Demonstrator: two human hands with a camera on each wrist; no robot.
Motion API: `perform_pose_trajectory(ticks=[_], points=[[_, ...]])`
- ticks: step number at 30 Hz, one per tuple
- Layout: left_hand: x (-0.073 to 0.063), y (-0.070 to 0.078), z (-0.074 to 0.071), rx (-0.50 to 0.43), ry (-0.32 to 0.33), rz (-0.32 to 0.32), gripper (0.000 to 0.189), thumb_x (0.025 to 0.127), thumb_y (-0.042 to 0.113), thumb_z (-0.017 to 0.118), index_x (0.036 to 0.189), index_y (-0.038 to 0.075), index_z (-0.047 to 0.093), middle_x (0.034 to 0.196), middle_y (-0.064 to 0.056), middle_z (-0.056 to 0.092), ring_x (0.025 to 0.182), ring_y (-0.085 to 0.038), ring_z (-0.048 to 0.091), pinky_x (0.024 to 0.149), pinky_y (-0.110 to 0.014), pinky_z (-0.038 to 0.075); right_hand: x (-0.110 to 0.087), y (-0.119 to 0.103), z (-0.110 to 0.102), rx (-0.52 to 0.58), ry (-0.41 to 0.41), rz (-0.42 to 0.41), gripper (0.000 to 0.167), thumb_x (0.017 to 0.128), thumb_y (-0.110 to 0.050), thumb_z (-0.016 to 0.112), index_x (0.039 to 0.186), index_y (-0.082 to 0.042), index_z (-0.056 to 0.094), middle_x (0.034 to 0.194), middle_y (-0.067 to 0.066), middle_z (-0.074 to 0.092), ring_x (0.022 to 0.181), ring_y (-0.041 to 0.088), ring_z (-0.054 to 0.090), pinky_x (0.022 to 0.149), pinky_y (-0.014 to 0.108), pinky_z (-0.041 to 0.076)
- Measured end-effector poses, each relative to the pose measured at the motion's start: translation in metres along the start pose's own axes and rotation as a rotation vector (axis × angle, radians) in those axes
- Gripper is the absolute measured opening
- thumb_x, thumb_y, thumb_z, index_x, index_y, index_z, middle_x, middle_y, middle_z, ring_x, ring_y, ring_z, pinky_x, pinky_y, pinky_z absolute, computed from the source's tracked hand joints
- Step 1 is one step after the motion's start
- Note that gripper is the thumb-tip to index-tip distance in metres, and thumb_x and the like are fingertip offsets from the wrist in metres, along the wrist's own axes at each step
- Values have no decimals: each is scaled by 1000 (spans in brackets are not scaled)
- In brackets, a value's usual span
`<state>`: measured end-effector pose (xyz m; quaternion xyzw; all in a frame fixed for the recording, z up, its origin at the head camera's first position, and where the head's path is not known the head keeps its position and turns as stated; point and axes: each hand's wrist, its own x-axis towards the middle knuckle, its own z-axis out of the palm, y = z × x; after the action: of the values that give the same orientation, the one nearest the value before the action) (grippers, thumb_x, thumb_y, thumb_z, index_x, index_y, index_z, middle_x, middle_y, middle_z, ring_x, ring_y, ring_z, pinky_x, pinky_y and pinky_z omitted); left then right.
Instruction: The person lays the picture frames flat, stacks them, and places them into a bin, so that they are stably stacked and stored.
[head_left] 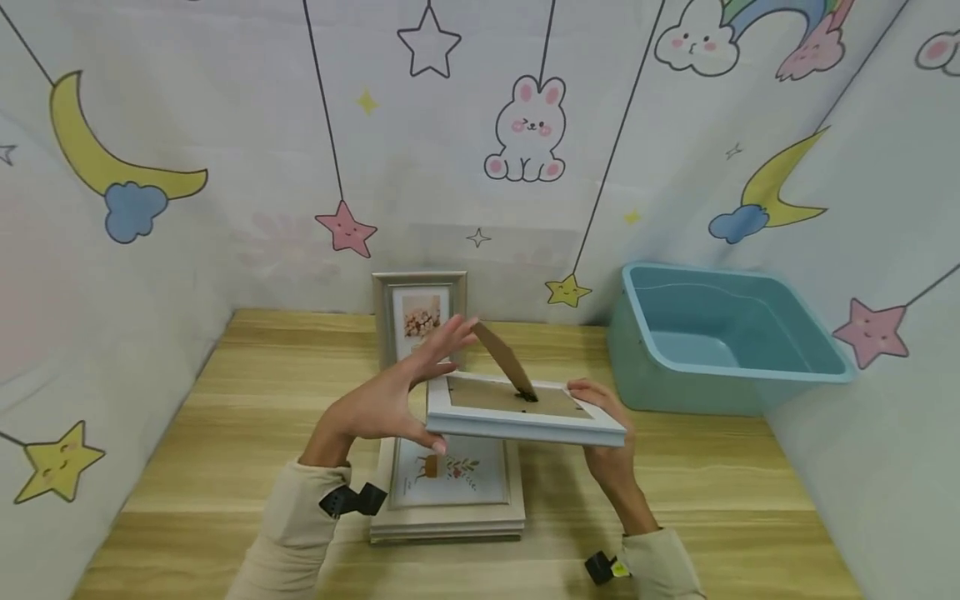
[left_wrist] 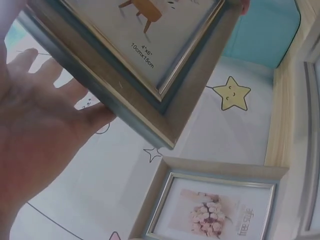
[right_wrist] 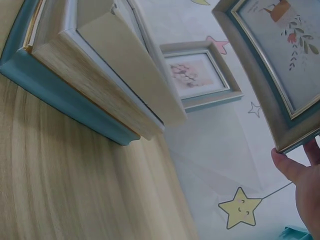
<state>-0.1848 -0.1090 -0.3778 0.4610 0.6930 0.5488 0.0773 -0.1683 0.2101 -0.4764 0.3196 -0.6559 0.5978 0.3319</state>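
A picture frame (head_left: pixel 525 427) is held level above a stack, its brown back up and its stand flap (head_left: pixel 504 360) swung out. My right hand (head_left: pixel 611 437) grips the frame's right end, with the thumb along its edge in the right wrist view. My left hand (head_left: pixel 382 408) is spread around the left end, fingers straight near the flap's top and thumb low by the front corner. From below, the left wrist view shows the frame's printed front (left_wrist: pixel 145 30) with a "4x6" size label.
Stacked frames (head_left: pixel 450 531) lie beneath the held one, the top one showing an animal-and-plant print. Another frame (head_left: pixel 382 321) with a flower picture stands against the wall behind. To the right on the wooden table (head_left: pixel 247 400) sits a blue plastic bin (head_left: pixel 675 387).
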Motion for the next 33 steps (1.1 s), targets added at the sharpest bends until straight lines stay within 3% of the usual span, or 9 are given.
perform_pose_trajectory(ticks=[1,3,7,10,17,20,24,28,33], points=[[-3,1,1,14,25,-12,131,68,11,92,161,11,-1,170,-7,11,155,-19,18,121,-50,29,1,-3,1,-3,3,-6,18,87,14,64,104,19,62,113,25,65,115,18,62,101,26,48],[-8,1,5,44,108,23,114,72,-5,86,161,10,15,166,-1,27,151,-13,30,119,-44,35,4,-10,4,-7,21,-12,17,88,11,65,103,19,62,112,24,66,114,18,62,101,26,48],[-13,-4,15,157,335,197,73,72,-21,74,139,4,58,138,3,64,131,-6,55,107,-28,48,9,-17,5,-16,60,13,19,89,11,64,100,25,59,110,20,68,112,16,63,100,25,48],[-16,-7,23,229,448,293,56,69,-23,75,119,2,72,120,-4,74,120,-6,63,101,-23,51,5,-8,1,-25,64,38,20,86,14,65,101,26,59,111,17,68,113,15,62,100,24,48],[-19,-13,30,236,520,297,49,69,-21,77,114,0,73,114,-7,75,118,-7,65,101,-24,51,-2,-3,-1,-4,48,57,27,87,13,66,113,19,63,115,15,68,114,18,63,101,25,50],[-19,-18,31,206,546,298,48,70,-20,77,114,-2,73,116,-5,75,116,-6,65,98,-23,53,-3,-2,0,-15,30,36,35,90,3,67,121,19,59,118,14,68,117,17,62,101,24,49],[-20,-24,31,128,574,305,43,73,-20,74,114,-7,71,119,1,73,112,-4,67,93,-23,56,-5,0,1,-117,-4,-69,55,96,-10,64,139,17,43,121,24,63,120,17,62,103,22,49],[-21,-30,31,32,611,286,35,79,-16,72,113,-14,68,119,6,72,109,-5,69,92,-25,56,-5,0,2,-233,-23,-200,62,100,-9,56,151,10,27,120,37,54,121,15,62,93,17,53],[-22,-34,31,-20,644,238,33,79,-18,71,111,-23,63,117,9,73,106,-5,69,90,-26,57,-2,-9,-1,-386,-62,-220,58,103,-11,51,152,7,27,117,29,57,121,7,58,90,16,54]])
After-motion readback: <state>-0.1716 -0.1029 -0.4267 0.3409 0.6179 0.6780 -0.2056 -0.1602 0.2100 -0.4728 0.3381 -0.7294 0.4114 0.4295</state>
